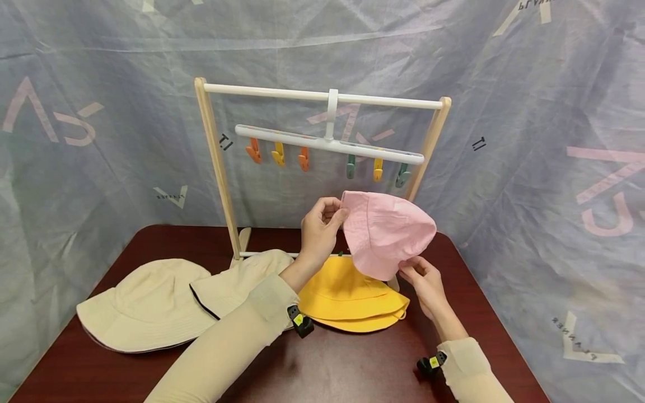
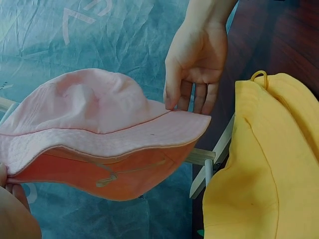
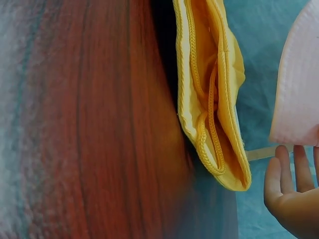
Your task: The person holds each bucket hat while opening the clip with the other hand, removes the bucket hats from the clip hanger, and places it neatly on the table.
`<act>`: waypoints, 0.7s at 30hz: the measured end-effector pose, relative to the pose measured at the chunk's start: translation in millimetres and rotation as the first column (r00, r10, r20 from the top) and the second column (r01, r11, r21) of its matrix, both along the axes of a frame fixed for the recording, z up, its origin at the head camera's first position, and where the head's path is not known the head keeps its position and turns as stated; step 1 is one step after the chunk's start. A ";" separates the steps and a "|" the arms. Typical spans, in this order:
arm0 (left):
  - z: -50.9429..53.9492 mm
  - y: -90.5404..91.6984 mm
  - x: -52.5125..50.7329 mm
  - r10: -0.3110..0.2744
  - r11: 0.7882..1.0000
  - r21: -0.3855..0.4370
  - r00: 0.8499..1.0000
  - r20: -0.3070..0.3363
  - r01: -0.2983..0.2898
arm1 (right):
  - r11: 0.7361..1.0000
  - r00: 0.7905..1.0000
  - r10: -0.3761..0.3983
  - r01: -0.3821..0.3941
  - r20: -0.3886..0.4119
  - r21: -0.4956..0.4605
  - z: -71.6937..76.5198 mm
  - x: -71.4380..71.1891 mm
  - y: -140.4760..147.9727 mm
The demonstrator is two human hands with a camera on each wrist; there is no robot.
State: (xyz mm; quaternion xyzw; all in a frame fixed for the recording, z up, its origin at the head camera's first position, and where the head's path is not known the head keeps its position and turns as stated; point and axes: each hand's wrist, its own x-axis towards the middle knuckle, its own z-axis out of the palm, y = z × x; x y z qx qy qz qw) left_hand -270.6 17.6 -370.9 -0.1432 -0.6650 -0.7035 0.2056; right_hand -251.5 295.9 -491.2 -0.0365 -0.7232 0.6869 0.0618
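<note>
A pink bucket hat (image 1: 388, 229) is held up in the air below the hanger's right half, tilted with its crown to the right. My left hand (image 1: 320, 228) pinches one edge of its brim between thumb and fingers. At the brim's opposite edge, my right hand (image 1: 424, 281) pinches the cloth with thumb and fingertips. The left wrist view shows the pink hat's underside (image 2: 124, 179) with a thin cord in it. Below the hat, a yellow bucket hat (image 1: 347, 294) lies on the table; its cord (image 3: 212, 134) shows in the right wrist view.
A white clip hanger (image 1: 330, 144) hangs from the wooden rack's white rod (image 1: 272, 91), with several orange, yellow and green clips. Two cream bucket hats, one left (image 1: 151, 302) and one overlapping it (image 1: 237, 280), lie on the dark red table (image 1: 353, 369). Grey cloth (image 1: 529, 224) surrounds the table.
</note>
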 end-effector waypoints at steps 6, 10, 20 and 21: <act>-3.2 -1.1 1.4 -0.003 1.000 0.025 1.000 0.030 0.002 | 0.999 1.000 -0.009 0.009 0.007 0.035 3.5 4.5 5.9; -7.0 -1.1 3.0 0.011 1.000 0.021 0.999 0.040 -0.012 | 0.998 1.000 -0.023 0.024 -0.007 0.064 7.1 8.0 14.7; -18.5 -1.7 6.1 0.000 1.000 0.003 0.999 0.038 0.000 | 0.997 0.998 -0.039 0.041 -0.040 0.062 14.7 13.7 33.4; -19.2 -1.8 6.9 -0.002 1.000 -0.003 0.999 0.038 0.002 | 0.996 0.998 -0.043 0.046 -0.039 0.074 15.7 14.0 34.9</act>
